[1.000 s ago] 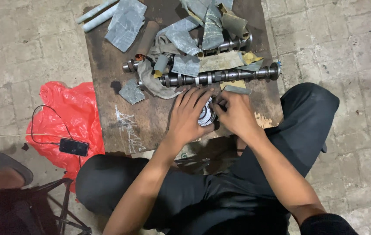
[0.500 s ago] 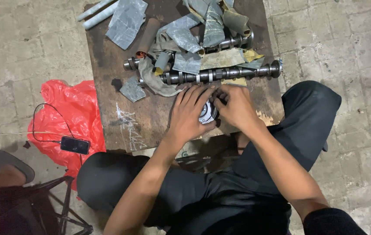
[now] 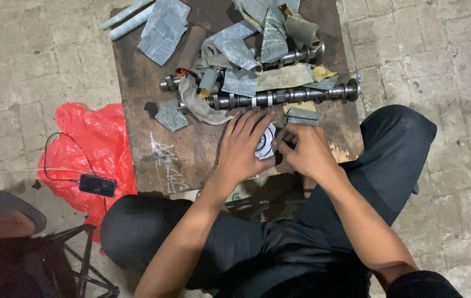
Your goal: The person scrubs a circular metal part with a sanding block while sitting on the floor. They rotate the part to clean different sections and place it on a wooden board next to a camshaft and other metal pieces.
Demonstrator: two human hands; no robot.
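Head view: left hand (image 3: 241, 149) and right hand (image 3: 306, 150) clamp fingers on the round metal part (image 3: 266, 142) near the tabletop (image 3: 191, 149) front edge; work looks mid-way, camshaft (image 3: 285, 95) untouched.

Camshaft (image 3: 285, 95) on board (image 3: 191, 149), behind both hands; round part (image 3: 266, 142), perhaps bearing, between them; phone (image 3: 97, 185) left.

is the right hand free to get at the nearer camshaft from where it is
Probably yes: the right hand sits just short of the nearer camshaft, with only flat sandpaper strips between, though its fingers are busy on the round metal part.
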